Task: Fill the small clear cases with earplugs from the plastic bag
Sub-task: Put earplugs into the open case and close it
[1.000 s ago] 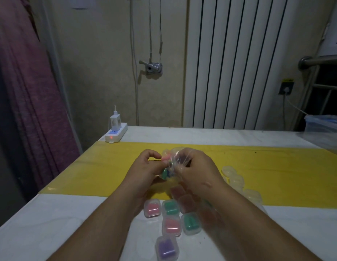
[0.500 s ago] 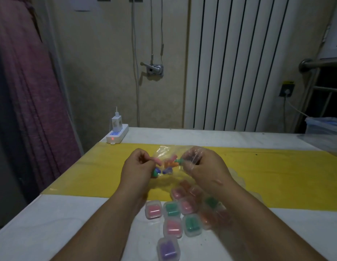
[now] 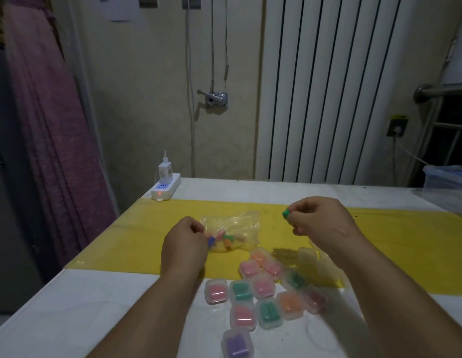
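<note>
Right hand (image 3: 320, 223) pinched a small green foam earplug (image 3: 285, 213), held over the yellow table strip (image 3: 395, 241), apart from the crumpled clear plastic bag (image 3: 240, 226) of coloured earplugs that the left hand (image 3: 184, 245) gripped. Filled small clear square cases (image 3: 266, 310) clustered nearer, on the table (image 3: 82, 319).

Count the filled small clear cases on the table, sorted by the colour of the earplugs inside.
Pink-filled small clear plastic cases: 5
Green-filled cases: 3
Orange-filled cases: 2
Dark-red-filled cases: 1
Purple-filled cases: 1
Total: 12
</note>
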